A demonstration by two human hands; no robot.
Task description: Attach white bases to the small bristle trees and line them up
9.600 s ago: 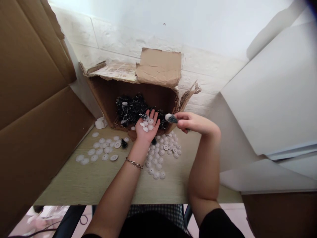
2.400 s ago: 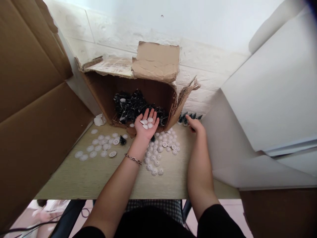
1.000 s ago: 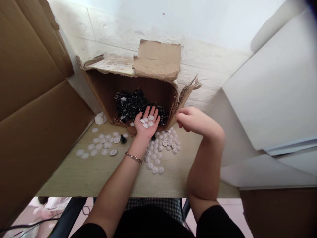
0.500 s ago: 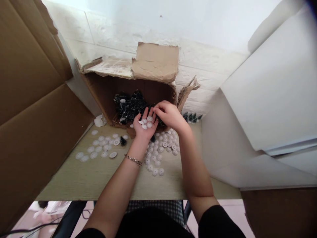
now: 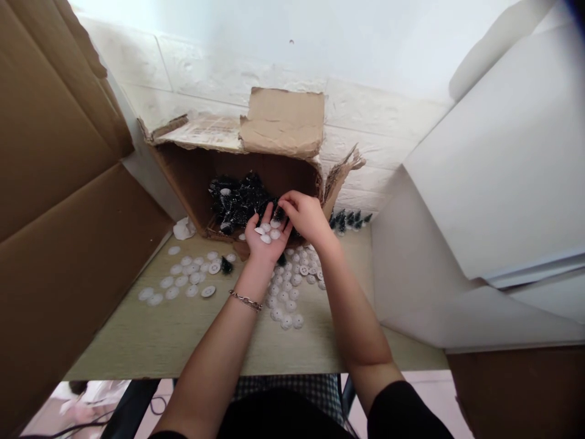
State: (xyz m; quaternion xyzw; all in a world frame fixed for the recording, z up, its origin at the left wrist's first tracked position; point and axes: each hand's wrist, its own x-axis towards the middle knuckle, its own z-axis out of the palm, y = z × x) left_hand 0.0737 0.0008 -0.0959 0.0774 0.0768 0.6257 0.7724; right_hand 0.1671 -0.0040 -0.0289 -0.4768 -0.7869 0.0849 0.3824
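My left hand [image 5: 265, 241] is held palm up in front of a torn cardboard box [image 5: 192, 177], cupping a few white round discs [image 5: 269, 230]. My right hand [image 5: 304, 214] reaches into the box mouth, its fingers pinched over a pile of small dark bristly tree-like pieces [image 5: 237, 198]. What the pinch holds is hidden. More white discs lie on the table in two patches, one below my hands [image 5: 290, 289] and one to the left [image 5: 185, 280].
A row of small dark trees [image 5: 350, 218] stands on the table right of the box. Large brown cardboard panels [image 5: 59, 201] wall the left side, white boards [image 5: 493, 183] the right. The wooden table [image 5: 150, 335] ends near my lap.
My right hand went from the row of trees at the right back to the box and now pinches among the dark pieces. My left hand stayed palm up with the discs.
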